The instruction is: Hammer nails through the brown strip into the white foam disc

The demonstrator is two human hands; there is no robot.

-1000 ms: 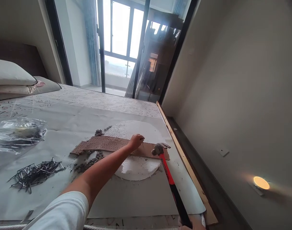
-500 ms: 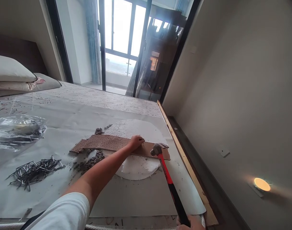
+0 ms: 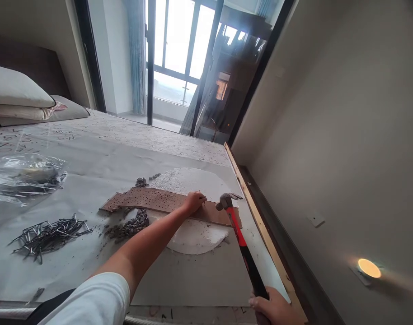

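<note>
Head view, looking down over a paper-covered bed: the left hand (image 3: 194, 201) reaches out with fingers pinched together, seemingly steadying a small nail, too small to tell for certain, on a brown perforated strip (image 3: 159, 201); the strip lies flat across a white foam disc (image 3: 193, 234). The right hand (image 3: 274, 309) is clamped around the black end of a hammer (image 3: 238, 234); its steel head hovers just beside the left hand, above the strip. The hammer looks stiff and top-heavy, best gripped low on the handle as here; its shaft is red, turning black. A pile of nails (image 3: 49, 232) lies well apart, left; grey rubble (image 3: 128, 228) sits beside the strip.
</note>
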